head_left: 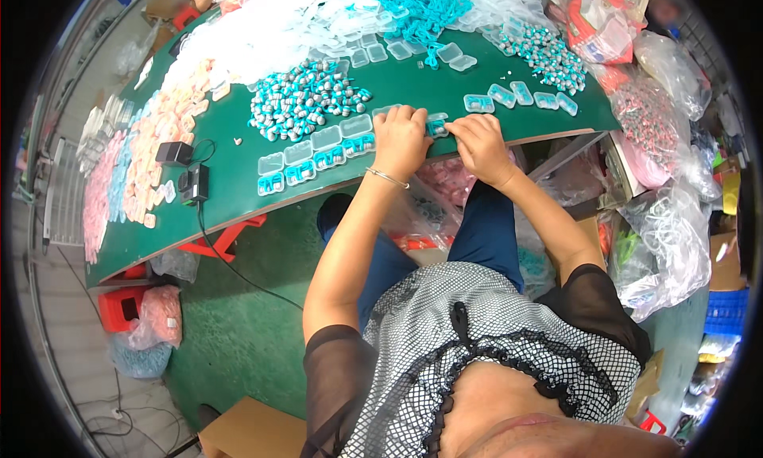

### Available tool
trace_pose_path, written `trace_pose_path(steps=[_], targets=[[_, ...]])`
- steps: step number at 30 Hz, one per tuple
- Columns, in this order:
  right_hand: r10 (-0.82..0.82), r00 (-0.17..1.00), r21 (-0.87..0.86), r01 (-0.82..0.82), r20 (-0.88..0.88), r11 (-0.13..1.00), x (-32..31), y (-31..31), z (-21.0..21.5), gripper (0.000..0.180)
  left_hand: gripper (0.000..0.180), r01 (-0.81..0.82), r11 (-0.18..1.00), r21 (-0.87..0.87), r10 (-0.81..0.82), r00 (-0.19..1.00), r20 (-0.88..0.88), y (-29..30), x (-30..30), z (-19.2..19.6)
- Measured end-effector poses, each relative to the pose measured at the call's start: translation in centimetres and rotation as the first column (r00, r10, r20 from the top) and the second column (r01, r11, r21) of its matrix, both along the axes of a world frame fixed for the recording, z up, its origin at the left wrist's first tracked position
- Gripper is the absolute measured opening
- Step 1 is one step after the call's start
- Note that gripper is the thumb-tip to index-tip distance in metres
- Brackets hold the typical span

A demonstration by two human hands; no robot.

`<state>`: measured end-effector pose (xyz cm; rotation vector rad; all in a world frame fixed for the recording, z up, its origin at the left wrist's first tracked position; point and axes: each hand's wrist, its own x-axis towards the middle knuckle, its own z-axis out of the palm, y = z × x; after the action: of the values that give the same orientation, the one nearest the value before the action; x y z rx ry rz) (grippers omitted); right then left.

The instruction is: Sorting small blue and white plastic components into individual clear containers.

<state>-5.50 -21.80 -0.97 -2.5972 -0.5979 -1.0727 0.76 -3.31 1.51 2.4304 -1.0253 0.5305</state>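
At the front edge of the green table, a small clear plastic case (436, 127) with teal parts inside sits between my two hands. My left hand (400, 143) is closed at its left side, fingers curled down and partly covering it. From the right, my right hand (480, 146) is closed with its fingertips pinching at the case's edge. Left of my left hand runs a row of open clear cases (327, 157) holding teal-and-grey pieces, lids laid back. Several closed filled cases (501, 95) lie beyond my right hand.
Behind the row is a heap of teal-and-grey pieces (302, 99); a similar pile (548, 57) lies far right. Teal strips (425, 9) and clear cases fill the back. Black boxes (193, 184) with a cable stand left. Plastic bags (664, 239) crowd the right side.
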Motion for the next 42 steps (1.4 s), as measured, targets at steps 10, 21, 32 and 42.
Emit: trace_pose_path(steps=[10, 21, 32, 42], targets=[[-0.139, 0.990, -0.186, 0.131, -0.029, 0.974, -1.0, 1.0, 0.4, 0.035, 0.042, -0.019, 1.000, 0.012, 0.018, 0.997, 0.069, -0.1, -0.5, -0.8], [-0.155, 0.988, -0.004, 0.155, -0.027, 0.988, -0.4, 0.2, 1.4, 0.029, 0.031, 0.010, 1.000, 0.026, -0.016, 0.975, 0.220, -1.2, -0.6, -1.6], [0.234, 0.969, -0.011, -0.235, -0.074, 0.972, 2.9, -1.6, -0.8, 0.028, 0.026, 0.114, 0.992, 0.057, -0.123, 0.976, 0.182, -1.0, -0.4, -1.9], [0.173, 0.982, -0.138, -0.161, 0.079, 0.977, 3.9, -3.2, -0.3, 0.023, 0.035, 0.021, 0.999, 0.047, -0.030, 0.979, 0.201, -1.3, -1.4, -0.4]])
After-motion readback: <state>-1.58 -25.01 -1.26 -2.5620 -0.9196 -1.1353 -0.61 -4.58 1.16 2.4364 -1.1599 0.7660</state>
